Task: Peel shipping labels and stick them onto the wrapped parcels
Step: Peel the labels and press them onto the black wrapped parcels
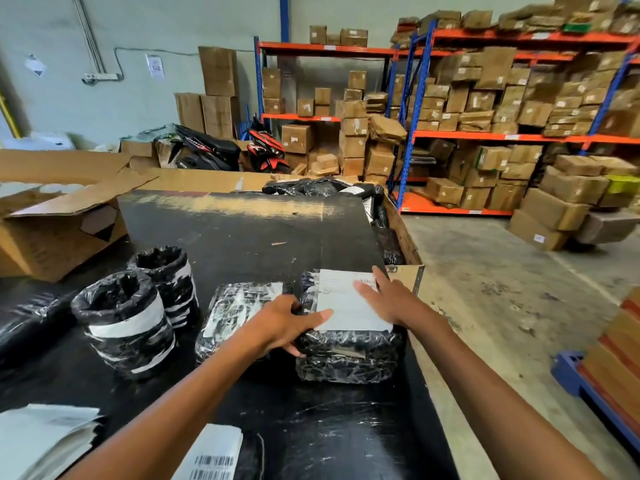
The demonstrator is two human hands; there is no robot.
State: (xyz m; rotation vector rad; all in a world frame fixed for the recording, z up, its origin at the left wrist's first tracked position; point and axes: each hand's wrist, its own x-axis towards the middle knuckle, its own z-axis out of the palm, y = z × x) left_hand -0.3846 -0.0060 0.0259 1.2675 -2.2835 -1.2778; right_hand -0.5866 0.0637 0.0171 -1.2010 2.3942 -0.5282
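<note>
The right hand (384, 299) lies flat on a white shipping label (341, 301), its fingers (363, 289) straight and slightly spread, pressing the sheet down near its far right corner. The left hand (282, 322) grips the left side of the same parcel: its thumb rests on the label's near left corner and its other fingers curl round the parcel's side.

The label covers most of the top of a black wrapped parcel (349, 355), a blocky bundle in crinkled glossy film, standing near the right edge of the black surface (311, 427). The label's long axis runs from near to far, and its barcode end points away from the person.

Touching this parcel on its left lies a second flat parcel (235, 306), whose long axis also runs near to far, with a pale patch on top. Further left two upright rolled parcels (128, 320), black with white bands, stand just beside each other, open ends up.

At the near left corner of the surface sits a stack of label sheets (45, 441), and a loose label with barcodes (213, 455) lies at the near edge.

Beyond the far right corner, a large cardboard bin (405, 237) holds more black wrapped bundles. An open cardboard box (62, 216) stands at the far left; what it contains cannot be made out.
</note>
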